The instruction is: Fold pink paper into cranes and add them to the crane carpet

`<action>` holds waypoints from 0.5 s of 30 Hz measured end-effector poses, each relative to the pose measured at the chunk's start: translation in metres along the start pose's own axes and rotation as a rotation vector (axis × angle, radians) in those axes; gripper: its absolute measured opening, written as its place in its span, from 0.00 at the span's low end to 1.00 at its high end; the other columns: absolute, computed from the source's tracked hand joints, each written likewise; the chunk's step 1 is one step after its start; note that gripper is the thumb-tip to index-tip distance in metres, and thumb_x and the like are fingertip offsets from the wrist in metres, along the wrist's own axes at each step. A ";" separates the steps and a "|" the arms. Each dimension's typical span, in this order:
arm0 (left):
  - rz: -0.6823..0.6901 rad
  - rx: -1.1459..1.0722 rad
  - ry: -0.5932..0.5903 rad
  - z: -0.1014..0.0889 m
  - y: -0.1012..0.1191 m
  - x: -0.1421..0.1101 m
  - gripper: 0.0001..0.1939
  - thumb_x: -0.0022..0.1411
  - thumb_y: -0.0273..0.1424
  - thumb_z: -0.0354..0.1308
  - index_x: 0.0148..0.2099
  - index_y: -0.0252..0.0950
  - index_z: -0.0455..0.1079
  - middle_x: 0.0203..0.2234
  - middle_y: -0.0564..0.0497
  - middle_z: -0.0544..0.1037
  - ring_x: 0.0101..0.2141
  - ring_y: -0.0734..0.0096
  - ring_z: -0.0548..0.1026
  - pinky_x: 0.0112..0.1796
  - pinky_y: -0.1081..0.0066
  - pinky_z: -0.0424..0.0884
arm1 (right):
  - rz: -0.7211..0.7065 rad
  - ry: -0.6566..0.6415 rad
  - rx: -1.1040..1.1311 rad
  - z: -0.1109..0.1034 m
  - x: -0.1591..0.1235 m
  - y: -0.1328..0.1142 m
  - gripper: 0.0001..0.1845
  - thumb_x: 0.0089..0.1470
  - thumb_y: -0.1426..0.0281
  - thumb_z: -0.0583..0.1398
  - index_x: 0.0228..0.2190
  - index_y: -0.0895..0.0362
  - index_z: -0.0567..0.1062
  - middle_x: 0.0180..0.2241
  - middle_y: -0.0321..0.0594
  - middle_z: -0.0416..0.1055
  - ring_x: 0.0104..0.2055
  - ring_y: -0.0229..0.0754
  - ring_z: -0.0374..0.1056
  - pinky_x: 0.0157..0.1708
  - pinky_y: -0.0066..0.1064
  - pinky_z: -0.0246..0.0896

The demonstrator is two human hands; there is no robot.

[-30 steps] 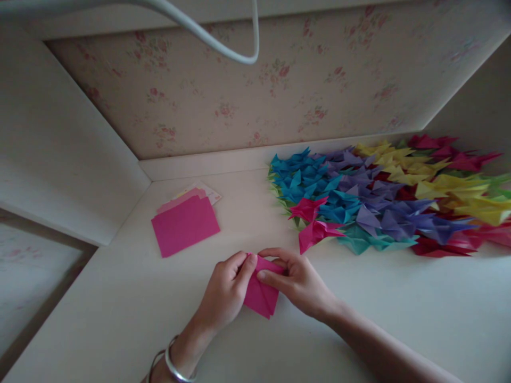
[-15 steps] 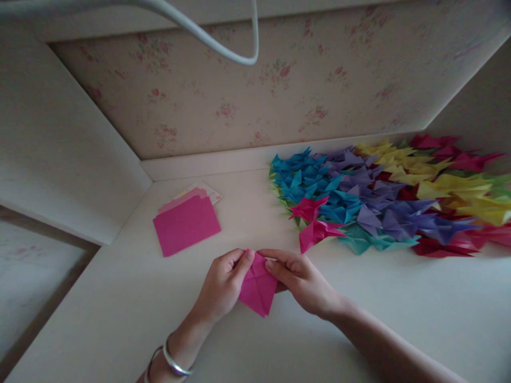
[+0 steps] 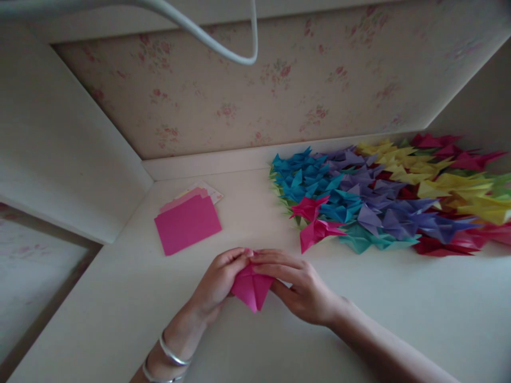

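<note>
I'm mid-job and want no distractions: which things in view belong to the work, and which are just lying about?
In the work:
pink folded paper, in the left hand and right hand
paper stack, probably: matching pink on top
folded paper figures, probably

Just about:
white tube overhead
silver bangles, worn

The paper [image 3: 253, 290] is bright pink and partly folded, with creases that cross below its covered upper edge, one running down the middle. It narrows toward the person, ending in two tips with a small notch between. It is held between the left hand [image 3: 219, 276] and right hand [image 3: 303, 284], over the table [image 3: 263, 354]
</note>
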State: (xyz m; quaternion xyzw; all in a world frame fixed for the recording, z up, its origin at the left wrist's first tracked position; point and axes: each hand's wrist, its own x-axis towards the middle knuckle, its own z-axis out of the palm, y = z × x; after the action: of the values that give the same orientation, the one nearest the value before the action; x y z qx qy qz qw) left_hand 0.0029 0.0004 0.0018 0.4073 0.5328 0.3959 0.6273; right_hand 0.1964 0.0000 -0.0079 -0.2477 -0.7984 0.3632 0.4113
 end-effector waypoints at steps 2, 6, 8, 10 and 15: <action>0.075 0.102 0.046 0.001 0.000 -0.001 0.18 0.59 0.38 0.63 0.49 0.35 0.75 0.40 0.46 0.80 0.41 0.63 0.77 0.40 0.70 0.71 | 0.011 0.049 -0.030 0.002 0.001 0.004 0.16 0.62 0.75 0.57 0.49 0.52 0.77 0.49 0.44 0.76 0.54 0.44 0.71 0.54 0.36 0.66; 0.156 0.148 -0.013 0.001 0.012 -0.010 0.22 0.66 0.45 0.53 0.56 0.39 0.71 0.54 0.44 0.75 0.53 0.58 0.71 0.50 0.65 0.68 | 0.173 0.124 -0.112 0.001 0.004 0.002 0.10 0.62 0.69 0.59 0.41 0.54 0.80 0.36 0.42 0.81 0.36 0.42 0.76 0.37 0.30 0.70; 0.177 0.146 -0.131 0.000 0.018 -0.015 0.25 0.69 0.47 0.47 0.54 0.36 0.73 0.49 0.43 0.78 0.50 0.57 0.73 0.50 0.63 0.68 | 0.286 0.123 -0.097 0.000 0.004 -0.001 0.11 0.62 0.67 0.58 0.34 0.56 0.81 0.27 0.39 0.78 0.27 0.39 0.73 0.28 0.27 0.67; 0.188 0.168 -0.240 -0.001 0.021 -0.018 0.25 0.68 0.47 0.48 0.52 0.34 0.74 0.42 0.43 0.81 0.43 0.57 0.76 0.45 0.64 0.71 | 0.393 0.127 -0.005 -0.001 0.004 -0.005 0.14 0.62 0.66 0.58 0.30 0.57 0.80 0.22 0.37 0.75 0.23 0.37 0.70 0.23 0.25 0.63; 0.143 0.154 -0.290 0.001 0.017 -0.016 0.18 0.64 0.39 0.59 0.48 0.31 0.76 0.30 0.47 0.81 0.30 0.67 0.76 0.31 0.72 0.73 | 0.532 0.137 0.342 -0.004 0.006 -0.006 0.14 0.60 0.62 0.61 0.29 0.59 0.80 0.21 0.37 0.74 0.23 0.36 0.71 0.23 0.23 0.66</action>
State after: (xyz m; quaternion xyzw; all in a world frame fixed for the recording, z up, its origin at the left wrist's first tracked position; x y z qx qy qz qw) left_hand 0.0015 -0.0081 0.0235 0.5439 0.4349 0.3347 0.6348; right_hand 0.1963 0.0023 0.0010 -0.3990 -0.6035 0.5694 0.3905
